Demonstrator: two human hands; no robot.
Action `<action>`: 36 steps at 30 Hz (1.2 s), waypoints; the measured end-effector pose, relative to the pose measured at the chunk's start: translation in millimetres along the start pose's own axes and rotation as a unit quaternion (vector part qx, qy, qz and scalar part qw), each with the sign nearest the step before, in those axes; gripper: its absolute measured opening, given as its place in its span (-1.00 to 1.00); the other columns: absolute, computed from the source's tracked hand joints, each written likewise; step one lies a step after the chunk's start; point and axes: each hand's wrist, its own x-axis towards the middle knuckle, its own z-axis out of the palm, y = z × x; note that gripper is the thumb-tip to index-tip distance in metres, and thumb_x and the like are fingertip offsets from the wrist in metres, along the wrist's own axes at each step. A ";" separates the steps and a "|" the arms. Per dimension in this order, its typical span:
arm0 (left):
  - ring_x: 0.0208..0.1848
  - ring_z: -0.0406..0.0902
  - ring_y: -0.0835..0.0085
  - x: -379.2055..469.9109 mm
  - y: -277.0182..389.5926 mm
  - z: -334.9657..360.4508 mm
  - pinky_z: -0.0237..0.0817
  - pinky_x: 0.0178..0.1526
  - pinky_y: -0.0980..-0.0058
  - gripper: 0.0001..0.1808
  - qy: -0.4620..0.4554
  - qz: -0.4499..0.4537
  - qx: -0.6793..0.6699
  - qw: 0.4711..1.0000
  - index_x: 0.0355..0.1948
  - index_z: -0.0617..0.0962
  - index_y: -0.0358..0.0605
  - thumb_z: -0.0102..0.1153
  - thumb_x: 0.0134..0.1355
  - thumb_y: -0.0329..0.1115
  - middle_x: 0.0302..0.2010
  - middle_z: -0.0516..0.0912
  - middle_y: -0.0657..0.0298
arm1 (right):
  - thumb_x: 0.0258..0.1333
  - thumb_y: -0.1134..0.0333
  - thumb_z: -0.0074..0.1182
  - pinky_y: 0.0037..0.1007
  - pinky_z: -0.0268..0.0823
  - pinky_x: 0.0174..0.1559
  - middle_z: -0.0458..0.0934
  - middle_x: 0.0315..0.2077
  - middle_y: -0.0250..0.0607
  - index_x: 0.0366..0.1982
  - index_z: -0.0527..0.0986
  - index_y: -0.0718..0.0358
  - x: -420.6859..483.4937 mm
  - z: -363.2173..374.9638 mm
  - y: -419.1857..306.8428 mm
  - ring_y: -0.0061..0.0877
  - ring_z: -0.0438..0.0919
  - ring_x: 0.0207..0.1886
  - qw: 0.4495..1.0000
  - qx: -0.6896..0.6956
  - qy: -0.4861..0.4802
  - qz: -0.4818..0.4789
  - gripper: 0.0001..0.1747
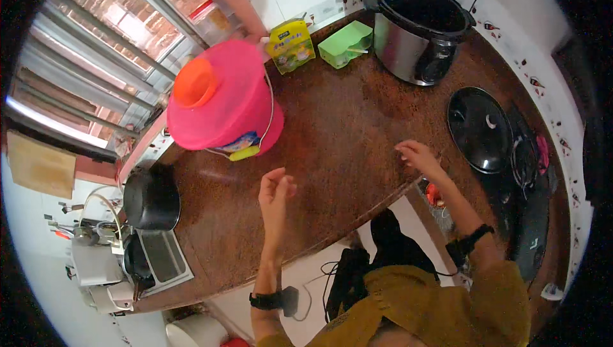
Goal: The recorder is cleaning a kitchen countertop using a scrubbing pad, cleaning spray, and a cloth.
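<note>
My left hand (275, 191) is over the brown countertop (330, 155), its fingers loosely curled and nothing visible in them. Nearest to it is a pink plastic bucket (274, 131) with a pink lid (239, 78) and a yellow-green grip (244, 154) on its wire handle. An orange plastic bowl (194, 82) rests on that lid. To the right, my right hand (416, 156) hovers above the counter near its front edge, fingers bent and seemingly holding nothing. A round black lid (479, 131) lies farther right. Both wrists wear dark straps.
An electric cooker (404, 45) without a lid stands at the back right. Beside it are a light-green plastic box (342, 47) and a yellow packet (289, 50). On the left sits a black pot (151, 203) near a white-framed panel (165, 256). A barred window (119, 35) is behind the bucket.
</note>
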 end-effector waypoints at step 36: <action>-0.30 0.48 0.17 217.9 51.0 119.1 0.31 -0.28 0.35 -0.84 0.115 0.286 0.496 0.812 -0.26 0.54 -0.17 0.09 0.08 -0.47 -0.35 0.51 0.13 | -0.08 -0.08 0.14 -0.55 0.13 -0.66 0.43 -0.56 -0.35 -0.20 0.33 0.15 292.6 80.7 -109.6 -0.67 0.39 -0.60 0.940 0.313 0.039 0.126 -0.46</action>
